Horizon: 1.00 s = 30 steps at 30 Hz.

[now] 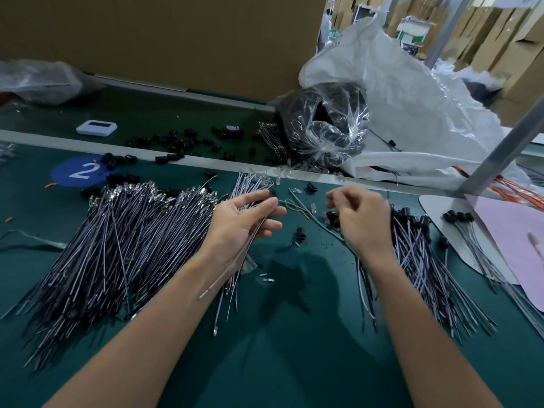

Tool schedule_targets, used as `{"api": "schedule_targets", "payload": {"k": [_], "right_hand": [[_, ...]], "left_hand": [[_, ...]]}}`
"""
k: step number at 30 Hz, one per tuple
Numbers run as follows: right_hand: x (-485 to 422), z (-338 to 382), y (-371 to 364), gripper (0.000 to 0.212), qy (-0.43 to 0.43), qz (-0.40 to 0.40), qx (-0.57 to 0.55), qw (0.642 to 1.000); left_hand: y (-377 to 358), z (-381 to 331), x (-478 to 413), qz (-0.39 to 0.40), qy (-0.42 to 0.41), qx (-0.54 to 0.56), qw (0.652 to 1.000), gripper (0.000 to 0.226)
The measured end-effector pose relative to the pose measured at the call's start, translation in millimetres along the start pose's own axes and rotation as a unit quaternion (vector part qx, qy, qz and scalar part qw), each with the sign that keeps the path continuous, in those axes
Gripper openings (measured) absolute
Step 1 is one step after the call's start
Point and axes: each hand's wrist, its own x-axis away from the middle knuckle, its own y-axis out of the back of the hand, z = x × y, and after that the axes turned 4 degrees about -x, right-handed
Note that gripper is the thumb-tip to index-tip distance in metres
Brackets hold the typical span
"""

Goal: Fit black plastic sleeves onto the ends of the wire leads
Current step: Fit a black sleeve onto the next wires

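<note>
In our left hand (244,225) we hold one lead (235,260). The fingers (265,206) are curled round it, and it runs from the fingertips down across the palm and out past the wrist, clear of the bench (294,348). A black sleeve (272,194) sits at its top end, by the index fingertip. Our right hand (363,222) hovers near the left one without touching it, knuckles up. Its fingers (338,201) are curled under, and we cannot tell whether they pinch anything.

Below the left hand and spreading leftward lies a big pile of bare leads (117,245), metal ends toward the far side. Below the right hand lies a smaller pile (418,260) with black sleeves on its far ends. Between the hands a lone sleeve (300,232) rests on the green bench.

More loose sleeves (176,142) are scattered along the far strip. Beyond them a clear bag (323,128) of black parts leans against a white sack (412,92). At far left we see a blue disc (81,170) marked 2 and a white device (96,127). A pink sheet (515,245) lies at the right edge.
</note>
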Motion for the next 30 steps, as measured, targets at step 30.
{"api": "schedule_targets", "payload": {"k": [30], "right_hand": [[20.6, 10.7, -11.5, 0.01, 0.08, 0.101, -0.237, 0.963]], "left_hand": [[-5.2, 10.0, 3.9, 0.039, -0.104, -0.192, 0.975, 0.015]]}}
